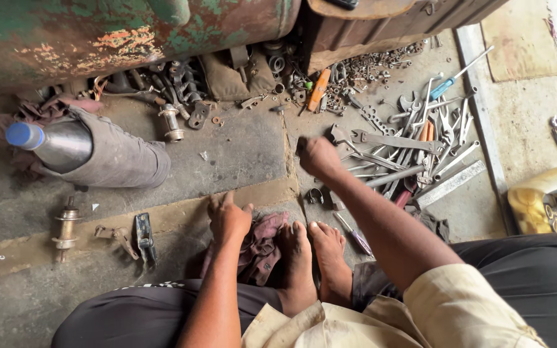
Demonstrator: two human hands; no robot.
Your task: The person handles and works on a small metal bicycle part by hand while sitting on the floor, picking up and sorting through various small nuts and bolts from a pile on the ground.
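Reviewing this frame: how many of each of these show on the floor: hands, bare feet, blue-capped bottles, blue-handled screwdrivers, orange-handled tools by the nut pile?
Hands: 2, left hand on the maroon rag, right hand at the wrench pile
Bare feet: 2
Blue-capped bottle: 1
Blue-handled screwdriver: 1
Orange-handled tool: 1
Total: 7

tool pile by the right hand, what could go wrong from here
1. The right hand reaches into a tangled tool pile of wrenches and pliers; fingers could get pinched or scraped.
2. The bare feet rest beside a screwdriver and loose metal parts; a dislodged tool might hit the toes.
3. The left hand presses on a maroon rag, which could slip.
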